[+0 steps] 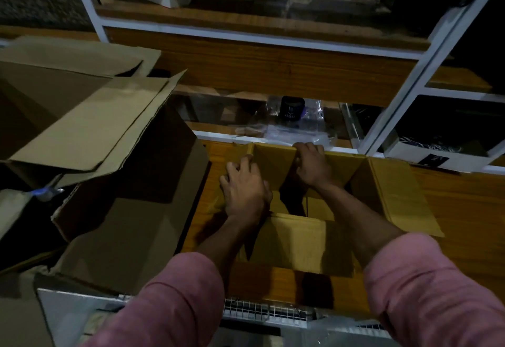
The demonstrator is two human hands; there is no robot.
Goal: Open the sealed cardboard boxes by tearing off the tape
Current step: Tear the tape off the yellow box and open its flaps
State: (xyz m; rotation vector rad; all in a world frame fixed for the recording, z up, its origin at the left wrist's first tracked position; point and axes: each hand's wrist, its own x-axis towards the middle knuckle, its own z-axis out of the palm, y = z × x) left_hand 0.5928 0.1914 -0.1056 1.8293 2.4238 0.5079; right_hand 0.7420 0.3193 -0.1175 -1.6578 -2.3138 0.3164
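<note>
The small yellow-brown cardboard box (308, 210) stands on the wooden surface (464, 204), its flaps already spread. The right hand (311, 166) grips the far flap to fold it back, while the left hand (243, 188) curls over the left wall, probably steadying it.

Dim room, white-framed wooden shelving (262, 65), wooden counter (464, 204)
</note>
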